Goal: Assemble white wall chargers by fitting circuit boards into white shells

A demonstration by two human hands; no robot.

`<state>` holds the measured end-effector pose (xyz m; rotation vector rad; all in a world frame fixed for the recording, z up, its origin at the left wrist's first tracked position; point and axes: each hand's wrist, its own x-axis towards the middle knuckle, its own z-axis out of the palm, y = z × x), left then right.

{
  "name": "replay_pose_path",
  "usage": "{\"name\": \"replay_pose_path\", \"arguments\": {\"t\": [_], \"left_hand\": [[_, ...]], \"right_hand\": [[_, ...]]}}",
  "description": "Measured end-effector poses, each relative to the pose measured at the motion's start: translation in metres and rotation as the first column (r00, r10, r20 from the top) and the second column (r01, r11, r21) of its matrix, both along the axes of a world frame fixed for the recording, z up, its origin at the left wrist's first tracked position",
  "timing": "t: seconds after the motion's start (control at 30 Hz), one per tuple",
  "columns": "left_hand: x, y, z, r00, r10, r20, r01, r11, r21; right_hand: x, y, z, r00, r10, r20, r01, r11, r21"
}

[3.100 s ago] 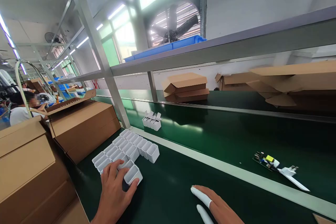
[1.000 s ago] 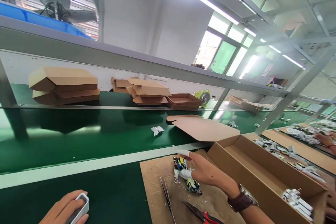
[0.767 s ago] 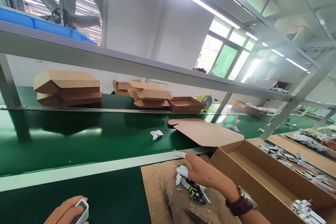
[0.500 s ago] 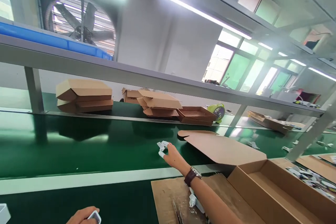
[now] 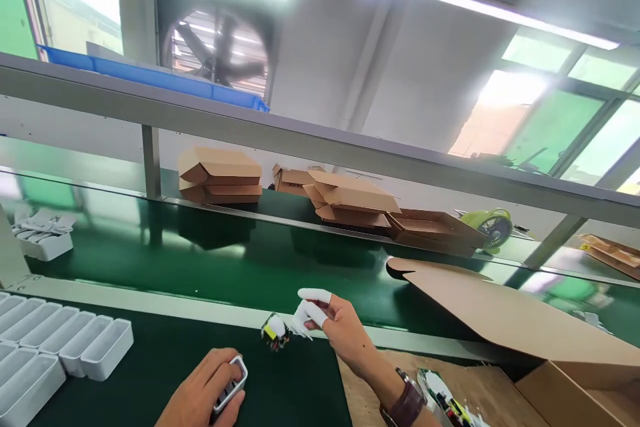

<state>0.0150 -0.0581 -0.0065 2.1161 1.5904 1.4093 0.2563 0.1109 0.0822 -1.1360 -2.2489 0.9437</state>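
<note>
My left hand (image 5: 203,393) is closed around a white plastic shell (image 5: 230,383) at the bottom middle, its open side facing up. My right hand (image 5: 337,333), with white finger cots on thumb and forefinger, pinches a small circuit board with a white plug piece (image 5: 280,330) just above and right of the shell. A brown watch (image 5: 405,403) sits on my right wrist.
Several empty white shells (image 5: 60,347) stand in rows at the left. A green conveyor belt (image 5: 225,267) runs across behind them. Folded cardboard boxes (image 5: 220,177) lie on the far side. An open cardboard box flap (image 5: 500,320) and loose circuit boards (image 5: 445,403) are at the right.
My right hand reached out to the belt, picked up a small board with a plug piece and brought it back beside the shell. My view swung left, bringing the rows of shells into sight.
</note>
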Motion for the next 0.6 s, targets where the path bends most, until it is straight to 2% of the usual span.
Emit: {"name": "replay_pose_path", "arguments": {"t": [0.1,0.23,0.3,0.4,0.47,0.6], "left_hand": [[-0.004,-0.003,0.002,0.999,0.053,-0.011,-0.053,0.999,0.004],[-0.004,-0.004,0.0,0.99,0.119,-0.073,-0.12,0.993,0.0],[-0.004,-0.003,-0.001,0.99,0.09,-0.105,-0.093,0.995,-0.021],[-0.002,-0.001,0.0,0.992,0.04,-0.121,-0.045,0.998,-0.042],[-0.001,-0.001,0.002,0.992,0.023,-0.121,-0.03,0.998,-0.054],[0.002,-0.005,0.005,0.993,-0.002,-0.116,-0.009,0.996,-0.094]], "right_hand": [[0.0,-0.044,-0.008,0.995,0.099,-0.007,-0.099,0.995,-0.026],[0.016,-0.081,0.002,0.972,0.23,0.043,-0.232,0.972,0.043],[0.019,-0.093,0.008,0.922,0.338,0.188,-0.358,0.93,0.086],[0.013,-0.109,0.011,0.782,0.435,0.447,-0.516,0.854,0.072],[0.003,-0.117,0.009,0.776,0.397,0.49,-0.479,0.876,0.049],[-0.007,-0.126,0.009,0.841,0.251,0.48,-0.316,0.947,0.057]]}}
